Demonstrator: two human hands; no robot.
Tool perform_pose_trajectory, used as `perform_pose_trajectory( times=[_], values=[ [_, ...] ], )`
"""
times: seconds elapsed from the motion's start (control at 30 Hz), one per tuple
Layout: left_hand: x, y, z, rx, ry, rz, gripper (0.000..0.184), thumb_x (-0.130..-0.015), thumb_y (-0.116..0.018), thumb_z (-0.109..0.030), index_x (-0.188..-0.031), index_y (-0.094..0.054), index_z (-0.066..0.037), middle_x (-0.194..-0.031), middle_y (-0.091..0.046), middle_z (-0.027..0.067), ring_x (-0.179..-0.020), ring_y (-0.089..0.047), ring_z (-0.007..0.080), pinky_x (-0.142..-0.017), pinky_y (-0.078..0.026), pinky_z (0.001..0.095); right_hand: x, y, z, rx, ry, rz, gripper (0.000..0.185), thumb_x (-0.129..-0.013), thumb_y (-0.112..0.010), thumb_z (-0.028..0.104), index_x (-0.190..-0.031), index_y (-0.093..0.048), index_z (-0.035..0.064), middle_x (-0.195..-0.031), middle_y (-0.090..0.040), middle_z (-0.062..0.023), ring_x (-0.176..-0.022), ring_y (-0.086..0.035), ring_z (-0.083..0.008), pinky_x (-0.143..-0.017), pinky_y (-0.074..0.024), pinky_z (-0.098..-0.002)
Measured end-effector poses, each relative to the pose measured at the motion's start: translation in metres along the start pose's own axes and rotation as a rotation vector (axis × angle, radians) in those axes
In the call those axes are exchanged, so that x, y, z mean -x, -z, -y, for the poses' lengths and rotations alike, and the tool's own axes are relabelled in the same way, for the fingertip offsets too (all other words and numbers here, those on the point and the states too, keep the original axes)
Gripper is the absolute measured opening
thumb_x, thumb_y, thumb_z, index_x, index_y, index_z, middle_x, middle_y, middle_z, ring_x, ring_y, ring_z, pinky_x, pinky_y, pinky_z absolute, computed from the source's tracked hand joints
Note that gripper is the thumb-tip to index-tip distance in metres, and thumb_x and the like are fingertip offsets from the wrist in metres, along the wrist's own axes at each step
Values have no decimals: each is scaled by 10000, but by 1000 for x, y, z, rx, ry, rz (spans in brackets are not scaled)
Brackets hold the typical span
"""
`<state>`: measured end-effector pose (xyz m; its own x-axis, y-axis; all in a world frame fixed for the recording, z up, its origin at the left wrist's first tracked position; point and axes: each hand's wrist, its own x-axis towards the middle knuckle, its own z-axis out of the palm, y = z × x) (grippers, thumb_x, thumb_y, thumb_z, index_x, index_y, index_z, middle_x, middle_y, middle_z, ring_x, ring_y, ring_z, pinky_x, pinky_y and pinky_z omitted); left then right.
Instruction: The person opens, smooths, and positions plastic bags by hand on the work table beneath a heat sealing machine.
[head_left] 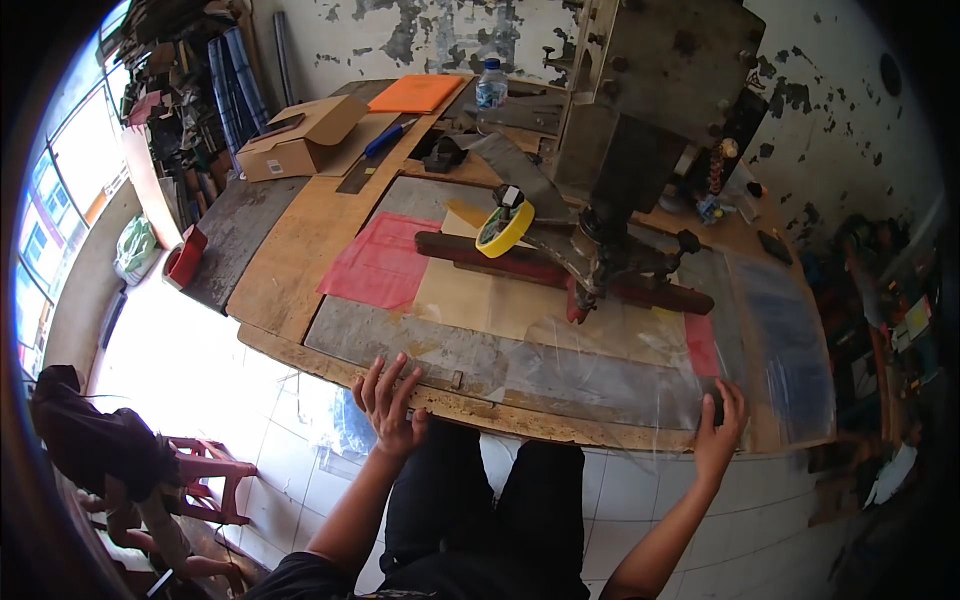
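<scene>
My left hand (388,402) rests with spread fingers at the front edge of the worktable (330,370). Near the right end of that edge, my right hand (720,415) touches a clear plastic sheet (600,385), its fingers slightly bent and apart. The sheet lies over a grey plate (350,330). Behind it are a tan sheet (465,300) and a red sheet (378,262). Across them stretches the dark red bar (490,258) of a large metal press (640,130). A yellow tape roll (505,230) hangs on the press.
Back left are an open cardboard box (300,140), a blue cutter (390,137) and an orange folder (415,93). A water bottle (491,85) stands behind. Clear plastic sheets (790,340) lie at the right. A person (110,450) is at the lower left, beside a red stool (215,475).
</scene>
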<state>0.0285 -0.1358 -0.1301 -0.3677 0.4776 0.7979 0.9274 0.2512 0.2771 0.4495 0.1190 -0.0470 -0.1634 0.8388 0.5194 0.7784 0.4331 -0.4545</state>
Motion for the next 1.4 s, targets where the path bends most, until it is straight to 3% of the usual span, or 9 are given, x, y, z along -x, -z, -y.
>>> perform_pose_trajectory(
  times=[0.47, 0.53, 1.4],
  values=[
    [3, -2, 1, 2, -4, -11, 555, -1064, -369, -465, -1236, -742, -93, -1418, -660, 142, -1433, -482, 405, -1218, -228, 555, 0, -2, -2, 10, -12, -5, 307, -1043, -667, 199, -1316, -686, 58, -1398, -628, -124, -1417, -514, -339, -1163, -408, -480],
    [5, -3, 3, 34, 2, -28, 524, -1058, -416, -488, -1286, -750, -154, -1454, -649, 84, -1446, -471, 343, -1238, -189, 516, 1, -1, -1, -7, -23, -2, 310, -1043, -669, 206, -1317, -687, 62, -1403, -628, -116, -1426, -508, -333, -1165, -409, -483],
    [5, -6, 4, 32, -12, -45, 508, -1051, -427, -478, -1260, -765, -161, -1429, -660, 78, -1425, -484, 323, -1229, -196, 510, 0, 0, 2, 12, -49, 15, 330, -1078, -626, 271, -1312, -694, 48, -1412, -622, -135, -1422, -514, -345, -1163, -415, -480]
  ],
)
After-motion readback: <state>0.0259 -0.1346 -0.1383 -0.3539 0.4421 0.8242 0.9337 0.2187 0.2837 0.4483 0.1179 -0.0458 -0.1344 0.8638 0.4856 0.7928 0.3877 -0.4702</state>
